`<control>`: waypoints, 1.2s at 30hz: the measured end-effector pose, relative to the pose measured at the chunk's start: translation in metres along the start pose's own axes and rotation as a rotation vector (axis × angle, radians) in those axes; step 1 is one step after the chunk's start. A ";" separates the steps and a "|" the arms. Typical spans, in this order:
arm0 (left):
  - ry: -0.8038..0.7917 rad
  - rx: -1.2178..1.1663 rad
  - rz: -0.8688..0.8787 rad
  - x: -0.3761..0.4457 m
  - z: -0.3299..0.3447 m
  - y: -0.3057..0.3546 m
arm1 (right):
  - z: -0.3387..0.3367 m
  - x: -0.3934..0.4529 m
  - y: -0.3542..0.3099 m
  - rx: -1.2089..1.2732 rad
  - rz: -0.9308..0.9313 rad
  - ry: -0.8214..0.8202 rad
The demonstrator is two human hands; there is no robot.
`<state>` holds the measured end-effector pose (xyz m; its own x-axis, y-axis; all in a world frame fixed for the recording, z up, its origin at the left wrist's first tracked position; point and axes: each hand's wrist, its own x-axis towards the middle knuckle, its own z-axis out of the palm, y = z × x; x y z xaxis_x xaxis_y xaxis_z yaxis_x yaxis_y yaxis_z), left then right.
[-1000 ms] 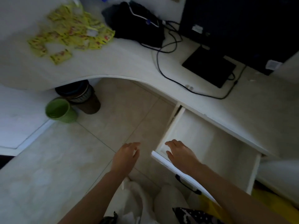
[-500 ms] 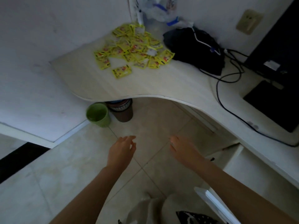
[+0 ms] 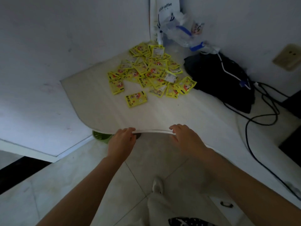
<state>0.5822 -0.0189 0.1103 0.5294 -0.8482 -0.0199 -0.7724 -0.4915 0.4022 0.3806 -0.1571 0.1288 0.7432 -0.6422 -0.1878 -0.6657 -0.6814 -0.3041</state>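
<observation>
A heap of several yellow sachets (image 3: pixel 151 72) lies on the white corner desk (image 3: pixel 162 115), near the back. One sachet (image 3: pixel 136 99) lies apart in front of the heap. My left hand (image 3: pixel 121 142) and my right hand (image 3: pixel 187 138) are both at the desk's curved front edge, fingers relaxed and empty. The fingertips reach the edge; I cannot tell whether they press on it.
A black bag (image 3: pixel 223 80) with cables (image 3: pixel 260 115) sits right of the heap. A clear plastic bag (image 3: pixel 182 30) stands in the corner. A green bin (image 3: pixel 101 137) peeks from under the desk. A drawer handle (image 3: pixel 226 205) shows at lower right. Walls close in left and behind.
Both hands have risen from above the floor to the desk's front edge. The view has swung left and up, away from the open drawer, toward the sachets.
</observation>
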 end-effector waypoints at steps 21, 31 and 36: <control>-0.276 0.103 0.056 0.239 0.017 -0.033 | -0.048 0.223 0.079 -0.174 0.180 -0.104; -0.417 0.229 0.086 0.273 0.035 -0.026 | -0.055 0.272 0.138 -0.365 0.192 -0.184; -0.429 0.273 0.048 0.280 0.043 -0.024 | -0.070 0.293 0.138 -0.521 0.133 -0.212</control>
<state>0.7339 -0.2532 0.0557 0.3436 -0.8475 -0.4047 -0.8861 -0.4353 0.1594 0.5018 -0.4643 0.0966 0.6120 -0.6867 -0.3922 -0.6599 -0.7168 0.2253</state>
